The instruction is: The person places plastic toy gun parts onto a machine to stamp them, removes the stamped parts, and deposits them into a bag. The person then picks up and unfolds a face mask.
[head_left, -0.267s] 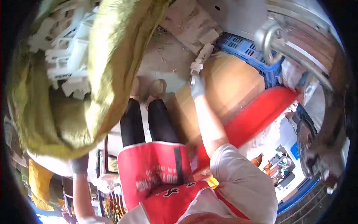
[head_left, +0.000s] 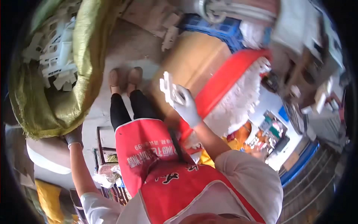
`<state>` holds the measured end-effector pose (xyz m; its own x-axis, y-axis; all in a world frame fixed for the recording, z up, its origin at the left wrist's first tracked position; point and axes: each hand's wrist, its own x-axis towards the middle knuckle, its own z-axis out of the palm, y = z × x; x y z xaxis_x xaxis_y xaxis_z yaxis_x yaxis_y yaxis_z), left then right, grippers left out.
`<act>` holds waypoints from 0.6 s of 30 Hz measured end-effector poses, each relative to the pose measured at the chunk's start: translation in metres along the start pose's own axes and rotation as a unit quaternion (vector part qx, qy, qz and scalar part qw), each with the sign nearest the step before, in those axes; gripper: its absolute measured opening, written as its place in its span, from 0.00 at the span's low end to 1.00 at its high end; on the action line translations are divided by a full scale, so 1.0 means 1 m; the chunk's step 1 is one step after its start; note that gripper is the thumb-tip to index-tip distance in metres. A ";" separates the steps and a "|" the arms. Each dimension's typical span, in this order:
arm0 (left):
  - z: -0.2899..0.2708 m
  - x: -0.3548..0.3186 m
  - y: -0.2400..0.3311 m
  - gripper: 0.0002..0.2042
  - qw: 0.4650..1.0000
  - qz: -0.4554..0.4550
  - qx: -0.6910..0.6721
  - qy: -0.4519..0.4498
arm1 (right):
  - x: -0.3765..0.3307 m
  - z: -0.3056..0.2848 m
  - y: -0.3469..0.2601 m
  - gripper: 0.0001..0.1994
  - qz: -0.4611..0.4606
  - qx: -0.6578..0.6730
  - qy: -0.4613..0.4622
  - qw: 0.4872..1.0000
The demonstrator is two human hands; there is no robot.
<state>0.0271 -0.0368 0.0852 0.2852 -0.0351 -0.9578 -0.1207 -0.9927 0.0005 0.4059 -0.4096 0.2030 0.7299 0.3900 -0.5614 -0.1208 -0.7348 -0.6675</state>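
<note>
White moulded plastic pieces (head_left: 170,89) are gripped in my right hand (head_left: 186,108), which wears a pale grey glove and is raised in front of a brown cardboard box. My left hand (head_left: 74,137), in a darker-looking glove, is at the lower edge of a yellow-green woven sack (head_left: 95,48); the sack hides its fingers. Many white plastic parts (head_left: 57,56) lie in the mouth of the sack.
Beside the cardboard box (head_left: 201,52) stands a blue plastic crate (head_left: 212,28). A red-rimmed container (head_left: 220,89) with white bits (head_left: 238,100) is at my right. A long pale piece (head_left: 170,38) lies by the box. A metal bar (head_left: 238,11) crosses the far right.
My right hand has drawn back from the far side of the box toward me, with white plastic pieces in it. The left hand stays by the sack; the whole view has shifted.
</note>
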 end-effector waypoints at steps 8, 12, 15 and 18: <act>-0.005 -0.003 0.109 0.13 0.963 -0.088 -0.167 -0.192 | -0.118 -0.168 -0.056 0.29 0.111 -0.106 0.306 0.940; -0.009 0.014 0.163 0.15 0.946 -0.104 -0.222 -0.211 | -0.123 -0.193 -0.018 0.24 0.199 0.017 0.305 0.931; -0.016 0.020 0.199 0.15 0.939 -0.082 -0.290 -0.163 | -0.116 -0.197 -0.010 0.27 0.254 0.032 0.282 0.925; -0.059 0.025 0.221 0.17 0.939 -0.021 -0.303 -0.165 | -0.106 -0.194 -0.023 0.28 0.265 0.059 0.294 0.916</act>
<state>0.0638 -0.2640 0.0782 -0.0434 -0.0566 -0.9975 0.4747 -0.8796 0.0292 0.4621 -0.5422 0.3728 0.7799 -0.3969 -0.4840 -0.6100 -0.6553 -0.4455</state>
